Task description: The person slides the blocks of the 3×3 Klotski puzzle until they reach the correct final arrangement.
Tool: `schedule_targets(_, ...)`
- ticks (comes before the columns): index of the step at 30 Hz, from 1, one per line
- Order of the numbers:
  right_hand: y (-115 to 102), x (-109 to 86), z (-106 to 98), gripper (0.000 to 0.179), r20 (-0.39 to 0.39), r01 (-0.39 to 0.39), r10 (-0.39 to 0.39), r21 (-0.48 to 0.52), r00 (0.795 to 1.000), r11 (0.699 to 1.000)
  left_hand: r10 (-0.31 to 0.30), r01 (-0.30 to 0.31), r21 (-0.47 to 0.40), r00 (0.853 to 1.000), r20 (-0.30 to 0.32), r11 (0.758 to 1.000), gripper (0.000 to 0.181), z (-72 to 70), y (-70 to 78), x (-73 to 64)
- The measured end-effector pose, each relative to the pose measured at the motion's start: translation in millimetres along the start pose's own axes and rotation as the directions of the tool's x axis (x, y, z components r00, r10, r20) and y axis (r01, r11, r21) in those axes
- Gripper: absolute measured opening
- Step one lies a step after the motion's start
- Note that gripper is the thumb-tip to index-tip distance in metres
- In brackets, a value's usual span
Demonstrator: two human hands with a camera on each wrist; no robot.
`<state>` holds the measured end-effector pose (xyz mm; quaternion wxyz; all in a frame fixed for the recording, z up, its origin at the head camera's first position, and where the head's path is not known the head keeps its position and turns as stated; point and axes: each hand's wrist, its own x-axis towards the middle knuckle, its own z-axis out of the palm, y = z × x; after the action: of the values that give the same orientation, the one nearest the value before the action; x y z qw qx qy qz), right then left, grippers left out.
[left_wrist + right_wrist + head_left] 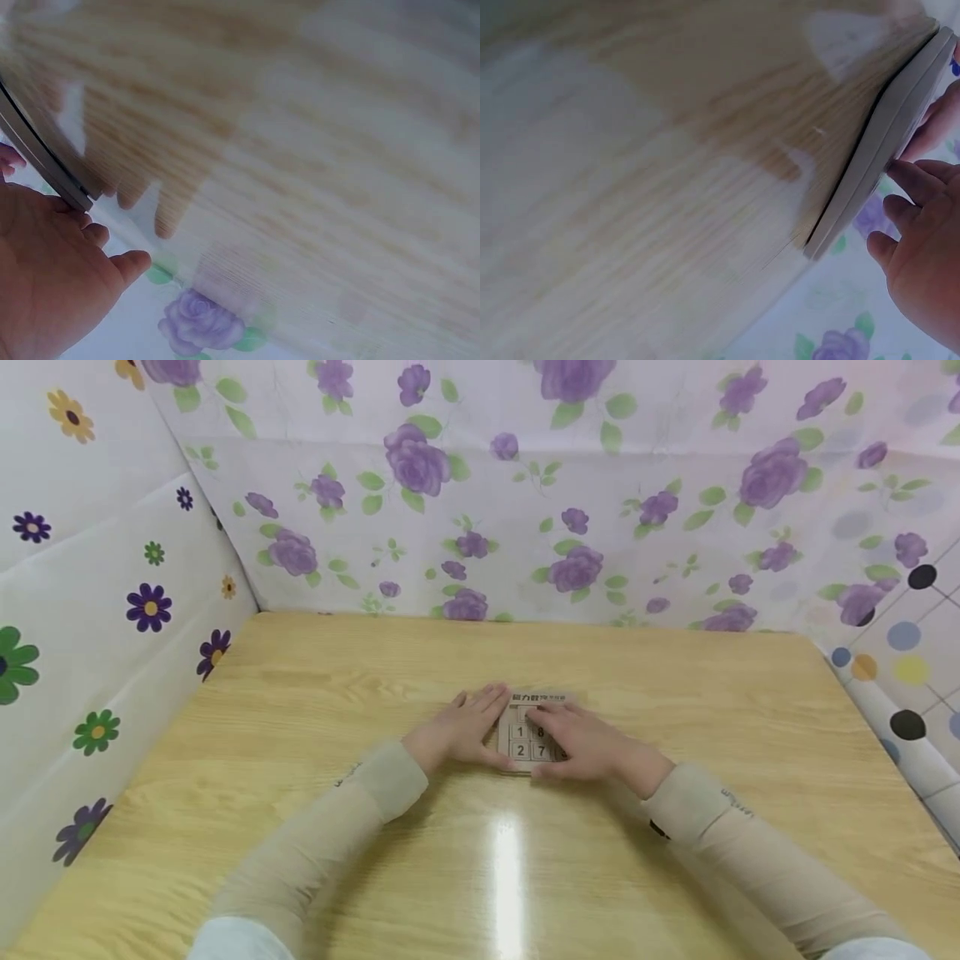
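Observation:
A beige sliding number puzzle [519,752] lies flat on the table, printed lettering along its top edge. Tiles marked 1, 8, 2 and 7 show; the right hand hides much of its right side. My left hand [465,727] braces the puzzle's left side, fingers stretched toward the upper left corner and thumb at the lower left one. Over the right side is my right hand [588,743], its forefinger reaching onto the top row and its thumb near the bottom edge. Both wrist views show the puzzle's thin side edge [885,139] beside the fingers.
A glossy wood-grain table [337,668] bears the puzzle near its middle. Behind it hangs a cloth with purple flowers [420,543]; a flowered cloth [112,652] borders the left and a dotted one [907,693] the right. Light glares [507,877] off the front of the tabletop.

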<state>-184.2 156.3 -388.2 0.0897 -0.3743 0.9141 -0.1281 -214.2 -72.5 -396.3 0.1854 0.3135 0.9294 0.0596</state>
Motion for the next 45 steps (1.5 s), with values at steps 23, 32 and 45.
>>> schedule_targets(23,18,-16.4,-5,0.077,-0.051,-0.097,0.098,0.03,0.994,0.995,-0.016,0.017,0.044,1.0,-0.006,0.999,0.119,3.9,2.2,2.4)
schedule_targets(32,10,1.5,-7,0.078,-0.016,-0.028,0.029,0.032,0.999,0.999,-0.02,0.022,0.076,0.999,-0.026,0.997,0.119,0.2,-0.1,1.7)
schedule_targets(45,14,-40.4,-12,0.06,-0.017,-0.028,0.028,0.004,0.999,1.0,-0.013,0.015,0.077,1.0,-0.023,0.997,0.12,2.2,4.0,0.6)
